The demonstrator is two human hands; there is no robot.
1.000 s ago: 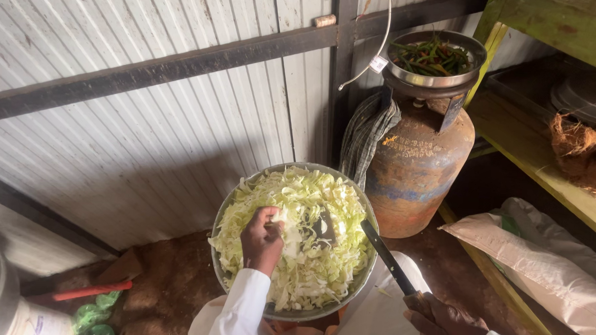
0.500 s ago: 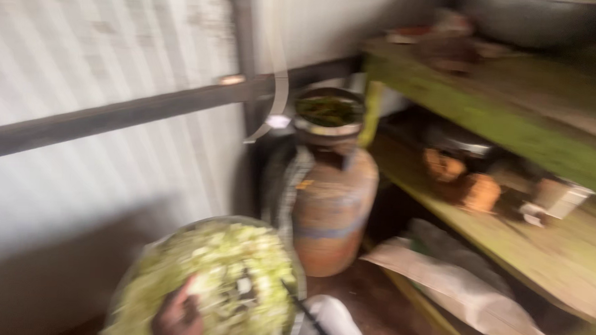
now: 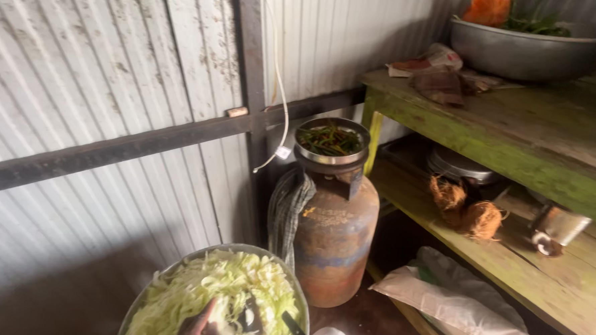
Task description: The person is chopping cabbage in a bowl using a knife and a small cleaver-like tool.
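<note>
A wide metal bowl (image 3: 166, 272) heaped with shredded pale green cabbage (image 3: 239, 285) sits at the bottom of the view. Only the top of my left hand (image 3: 199, 326) shows at the bottom edge. It rests on the cabbage beside a pale chunk (image 3: 226, 324); its grip is cut off by the frame. A dark knife blade (image 3: 296, 329) lies across the bowl's right rim. My right hand is out of view.
A rusty gas cylinder (image 3: 335, 243) stands behind the bowl, with a striped cloth (image 3: 286, 214) and a steel dish of green chillies (image 3: 330, 141) on top. A green wooden shelf (image 3: 514, 137) at right holds coconuts (image 3: 470, 212), a large metal basin (image 3: 527, 50) and lids. A white sack (image 3: 466, 309) lies below. A corrugated metal wall stands at left.
The view has swung up and to the right. The bowl and my left hand have dropped to the bottom edge, my right hand has left the view, and the shelf has come into view.
</note>
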